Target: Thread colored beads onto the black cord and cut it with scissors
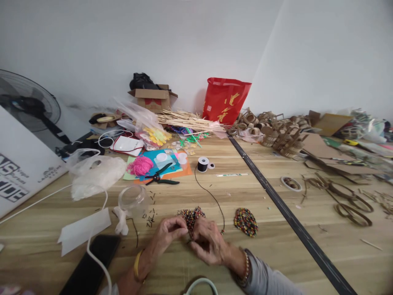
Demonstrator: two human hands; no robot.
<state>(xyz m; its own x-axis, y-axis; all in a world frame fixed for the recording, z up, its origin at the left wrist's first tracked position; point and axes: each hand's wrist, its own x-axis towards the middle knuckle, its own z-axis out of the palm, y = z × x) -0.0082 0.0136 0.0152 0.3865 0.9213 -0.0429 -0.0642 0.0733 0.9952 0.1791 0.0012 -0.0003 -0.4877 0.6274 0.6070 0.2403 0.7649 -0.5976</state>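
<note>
Both my hands rest low at the middle of the wooden table (251, 205). My left hand (167, 234) is closed in a pinch on the near edge of a multicoloured beaded piece (190, 215). My right hand (208, 242) is closed on the same beaded piece from the right side. A thin black cord (211, 196) runs from the piece up to a black thread spool (202, 164). A second beaded piece (245, 221), oval and flat, lies just right of my right hand, untouched.
A clear jar (133, 200), a white plastic bag (95, 173), black pliers (161, 177) and pink yarn (140, 166) lie to the left. A phone (92, 266) with a white cable sits near left. A red bag (225, 99), sticks and cardboard rings crowd the back and right.
</note>
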